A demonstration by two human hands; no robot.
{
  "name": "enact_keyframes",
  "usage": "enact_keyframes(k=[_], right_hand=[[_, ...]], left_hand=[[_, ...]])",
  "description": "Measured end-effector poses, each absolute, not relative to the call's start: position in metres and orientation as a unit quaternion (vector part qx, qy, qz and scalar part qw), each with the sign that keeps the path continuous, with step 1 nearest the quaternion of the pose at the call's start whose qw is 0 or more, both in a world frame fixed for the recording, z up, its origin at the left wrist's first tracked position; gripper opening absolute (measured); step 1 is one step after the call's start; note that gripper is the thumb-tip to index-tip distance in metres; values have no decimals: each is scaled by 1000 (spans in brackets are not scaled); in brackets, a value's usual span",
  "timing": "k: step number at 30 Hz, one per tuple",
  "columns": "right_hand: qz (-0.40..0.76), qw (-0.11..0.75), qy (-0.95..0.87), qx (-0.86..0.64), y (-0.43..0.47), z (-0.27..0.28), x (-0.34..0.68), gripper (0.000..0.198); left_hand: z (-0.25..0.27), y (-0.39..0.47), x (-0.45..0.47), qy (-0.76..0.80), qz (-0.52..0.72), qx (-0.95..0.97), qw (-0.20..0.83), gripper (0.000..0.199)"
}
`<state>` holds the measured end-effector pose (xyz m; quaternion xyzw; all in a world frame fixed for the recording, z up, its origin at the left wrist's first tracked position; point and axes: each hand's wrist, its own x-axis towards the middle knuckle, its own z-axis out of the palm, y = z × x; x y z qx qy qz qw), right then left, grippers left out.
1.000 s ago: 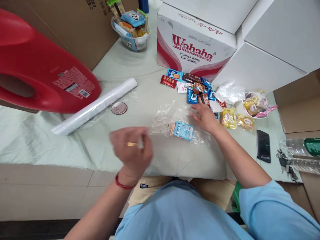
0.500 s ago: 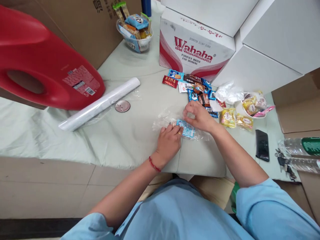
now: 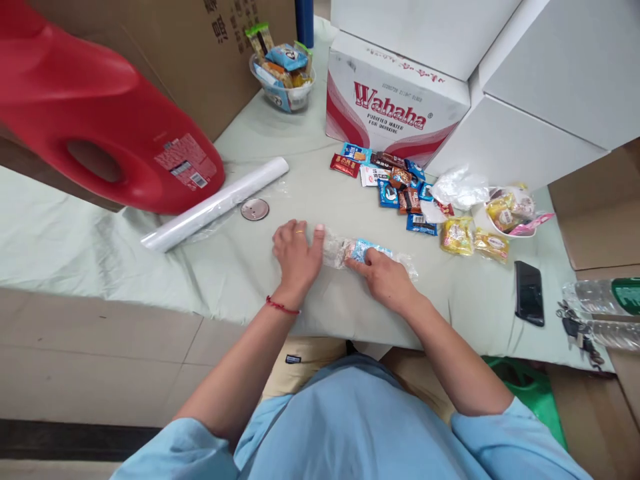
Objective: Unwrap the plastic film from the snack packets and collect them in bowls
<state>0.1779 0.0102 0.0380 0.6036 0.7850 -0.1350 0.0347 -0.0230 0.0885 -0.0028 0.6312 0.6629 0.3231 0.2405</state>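
A clear plastic bag lies nearly flat and narrow in front of me, with a light-blue snack packet inside it. My left hand rests at the bag's left end, palm down; its thumb stands apart from the fingers and lies against the plastic. From the right, my right hand presses the bag and packet, its index finger stretched along the lower edge and its thumb on the blue wrapper. The other right fingers are curled under and partly hidden.
Beyond my hands lie several wrapped snacks before a Wahaba-style white carton. A plastic film roll, a round disc and a red jug are left. A phone and white bowl are right.
My left hand has moved left off the packet to the bag's left end. My right hand has come down and toward me onto the packet. The bag now looks narrower.
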Motion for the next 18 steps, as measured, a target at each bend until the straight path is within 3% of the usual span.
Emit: enact_keyframes(k=[3,8,12,16,18], right_hand=[[-144,17,776,614,10,37,177,50],[-173,-40,780,600,8,27,180,42],[-183,-137,781,581,-8,19,186,34],[-254,-244,727,589,-27,16,201,32],[-223,-302,639,672,-31,14,209,33]], left_hand=[[3,91,-8,636,247,690,244,35],[20,77,17,583,278,694,318,10],[27,56,40,522,275,731,343,25],[19,26,46,454,210,837,222,43],[10,11,44,438,178,866,163,53]])
